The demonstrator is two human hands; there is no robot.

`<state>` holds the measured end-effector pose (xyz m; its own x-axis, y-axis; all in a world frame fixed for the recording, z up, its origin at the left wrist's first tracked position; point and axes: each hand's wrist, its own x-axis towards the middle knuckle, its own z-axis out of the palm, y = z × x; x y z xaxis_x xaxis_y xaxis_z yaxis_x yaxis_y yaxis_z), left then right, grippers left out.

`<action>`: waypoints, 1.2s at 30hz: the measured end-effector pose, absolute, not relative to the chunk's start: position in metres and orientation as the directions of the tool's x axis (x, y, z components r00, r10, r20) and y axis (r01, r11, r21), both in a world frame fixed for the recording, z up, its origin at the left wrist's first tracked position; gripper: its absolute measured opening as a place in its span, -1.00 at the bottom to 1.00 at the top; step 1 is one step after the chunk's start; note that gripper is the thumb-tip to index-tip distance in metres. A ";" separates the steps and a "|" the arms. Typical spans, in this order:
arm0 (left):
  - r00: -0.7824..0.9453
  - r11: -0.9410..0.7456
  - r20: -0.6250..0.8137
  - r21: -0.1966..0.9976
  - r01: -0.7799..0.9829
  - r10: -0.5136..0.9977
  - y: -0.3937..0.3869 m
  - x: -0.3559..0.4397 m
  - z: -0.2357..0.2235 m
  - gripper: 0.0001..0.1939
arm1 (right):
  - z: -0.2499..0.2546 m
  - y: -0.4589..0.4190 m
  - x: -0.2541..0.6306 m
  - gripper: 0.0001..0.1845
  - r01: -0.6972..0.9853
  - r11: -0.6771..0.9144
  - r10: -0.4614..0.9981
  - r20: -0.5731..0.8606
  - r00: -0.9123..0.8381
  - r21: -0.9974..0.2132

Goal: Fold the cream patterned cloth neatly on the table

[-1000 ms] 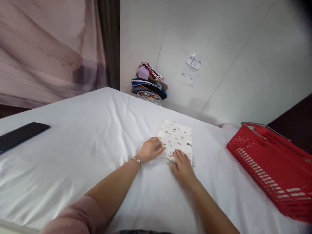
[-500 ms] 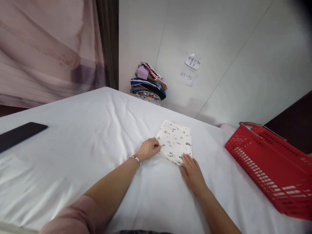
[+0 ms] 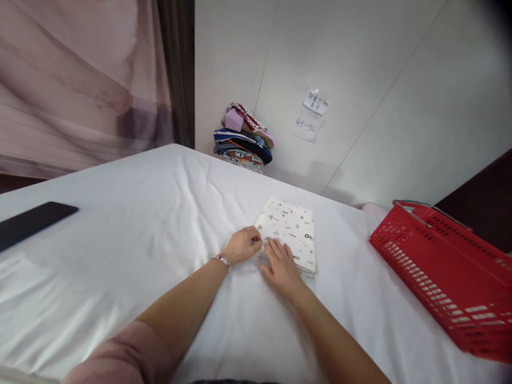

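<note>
A folded white cloth with small coloured prints (image 3: 292,232) lies on the white sheet (image 3: 140,229). My left hand (image 3: 242,245), with a bracelet on its wrist, has its fingers curled and pinches the cloth's near left corner. My right hand (image 3: 281,265) lies flat, fingers stretched out, on the cloth's near edge, right beside the left hand.
A red plastic basket (image 3: 444,277) sits at the right edge of the sheet. A stack of folded coloured clothes (image 3: 244,138) stands against the far wall under paper notes (image 3: 312,114). A flat black object (image 3: 32,221) lies at the left. A pink curtain (image 3: 80,80) hangs behind.
My right hand has slid left along the cloth's near edge, from the right corner to beside my left hand. My left hand has stayed on the left corner.
</note>
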<state>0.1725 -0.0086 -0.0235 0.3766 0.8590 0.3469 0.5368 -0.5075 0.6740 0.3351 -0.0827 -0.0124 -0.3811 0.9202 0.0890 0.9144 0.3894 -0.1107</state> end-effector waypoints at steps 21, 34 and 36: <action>0.394 -0.538 0.369 0.638 0.551 0.841 -0.008 0.174 -0.026 -0.87 | -0.028 -0.115 0.391 -0.47 0.936 0.343 0.929 0.174 -0.326 -0.082; 0.517 -0.674 0.440 0.557 0.484 0.735 -0.010 0.169 -0.024 -0.79 | -0.029 -0.112 0.394 -0.53 0.926 0.352 0.914 0.264 -0.308 -0.139; 0.534 -0.671 0.418 0.562 0.484 0.735 -0.009 0.169 -0.025 -0.76 | -0.028 -0.111 0.395 -0.54 0.921 0.364 0.910 0.263 -0.320 -0.140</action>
